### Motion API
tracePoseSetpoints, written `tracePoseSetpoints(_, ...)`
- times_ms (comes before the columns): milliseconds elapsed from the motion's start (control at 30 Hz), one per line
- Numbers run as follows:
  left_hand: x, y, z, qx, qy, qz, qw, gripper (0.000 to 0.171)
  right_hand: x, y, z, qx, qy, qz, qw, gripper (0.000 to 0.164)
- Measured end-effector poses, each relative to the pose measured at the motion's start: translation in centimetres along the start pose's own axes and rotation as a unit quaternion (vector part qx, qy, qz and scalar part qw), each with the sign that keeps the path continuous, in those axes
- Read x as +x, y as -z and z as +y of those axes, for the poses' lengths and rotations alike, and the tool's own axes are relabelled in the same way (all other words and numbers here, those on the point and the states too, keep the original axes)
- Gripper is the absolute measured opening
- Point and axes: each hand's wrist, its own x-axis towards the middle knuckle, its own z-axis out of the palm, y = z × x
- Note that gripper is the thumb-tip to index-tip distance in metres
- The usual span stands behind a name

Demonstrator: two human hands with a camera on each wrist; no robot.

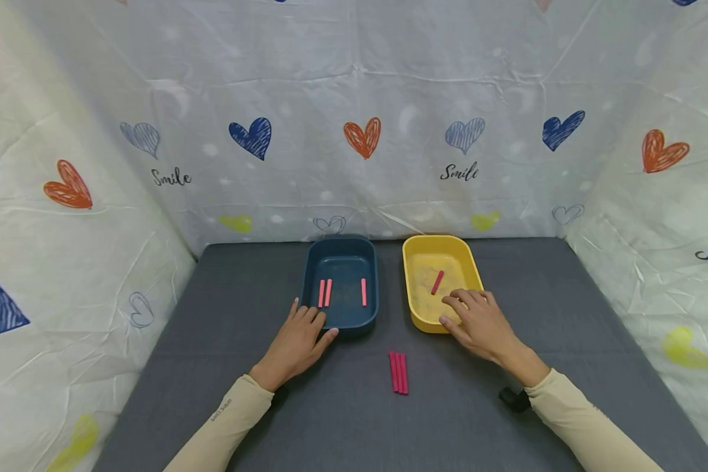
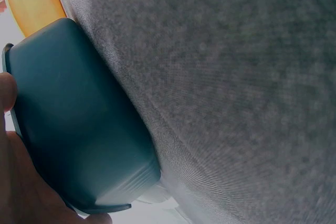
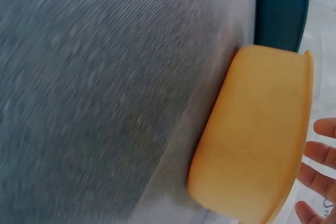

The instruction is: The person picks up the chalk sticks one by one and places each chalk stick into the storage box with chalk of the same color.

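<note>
In the head view a dark blue tub (image 1: 345,321) holds three light pink chalk-like sticks (image 1: 363,292). My left hand (image 1: 295,342) rests at its near left corner, fingers loosely spread along the rim; the left wrist view has the blue tub's outer wall (image 2: 79,114) beside that hand. To the right stands a yellow tub (image 1: 414,288) with one dark pink stick (image 1: 437,282) inside. Over its near right corner is my right hand (image 1: 480,324), its fingers relaxed and holding nothing. Three dark pink sticks (image 1: 398,373) lie side by side on the cloth before the tubs.
A dark grey cloth (image 1: 342,426) covers the table. Behind the tubs hangs a white printed curtain (image 1: 307,177), with more curtain along both sides. A black strap piece (image 1: 514,399) shows at my right wrist.
</note>
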Motion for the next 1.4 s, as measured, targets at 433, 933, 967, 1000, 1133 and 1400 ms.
tracePoseSetpoints(433,0.1,0.2,0.1,0.000,0.007,-0.014,0.9999,0.039,-1.2,-0.4,1.7,-0.004,0.004,-0.016,1.000,0.036)
tracePoseSetpoints(933,0.1,0.3,0.2,0.001,0.009,-0.015,0.9998,0.040,-1.8,-1.2,2.2,0.026,-0.026,-0.060,0.998,0.032)
tracePoseSetpoints(967,0.1,0.3,0.2,0.001,0.008,-0.015,0.9999,0.040,-1.9,-1.2,2.2,0.027,-0.027,-0.065,0.997,0.032)
tracePoseSetpoints(1000,0.1,0.3,0.2,0.002,0.007,-0.014,0.9999,0.040,-2.0,-1.2,2.2,0.029,-0.028,-0.069,0.997,0.031)
tracePoseSetpoints(1133,0.1,0.3,0.1,0.001,0.006,-0.011,0.9999,0.039,-2.1,-1.3,2.2,0.033,-0.030,-0.076,0.996,0.028)
tracePoseSetpoints(1400,0.1,0.2,0.2,0.003,0.011,-0.016,0.9998,0.040,-2.3,-1.5,2.2,0.032,-0.033,-0.071,0.996,0.027)
